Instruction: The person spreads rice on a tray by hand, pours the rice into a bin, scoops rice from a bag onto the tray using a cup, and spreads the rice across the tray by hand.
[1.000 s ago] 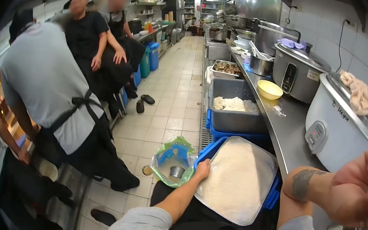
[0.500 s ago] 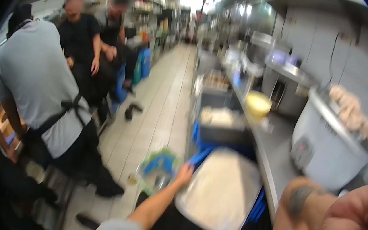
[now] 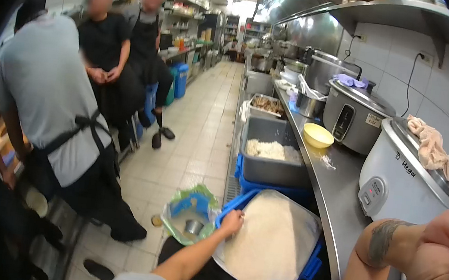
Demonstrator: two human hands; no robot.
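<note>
A translucent plastic tub (image 3: 311, 225) stands low in front of me, full of pale grain that looks like uncooked rice (image 3: 266, 237). Blue plastic edging (image 3: 240, 202) shows around and behind it. My left hand (image 3: 232, 223) is closed on the tub's left rim, beside that blue edge. Close to the camera at the far right, my right hand (image 3: 438, 263) is raised with the palm toward me. Its fingers run out of view, so I cannot see what they touch.
A grey bin (image 3: 273, 170) of white rice sits beyond the tub. On the steel counter (image 3: 331, 217) stand a yellow bowl (image 3: 318, 136), a white rice cooker (image 3: 401, 172) and a grey one (image 3: 355, 118). A bag-lined bucket (image 3: 191, 221) is on the floor. Several people are at left.
The view has steadied and shifted slightly. My left hand stays at the tub's left edge, and my right hand remains raised. A seated person in black has brought both hands together.
</note>
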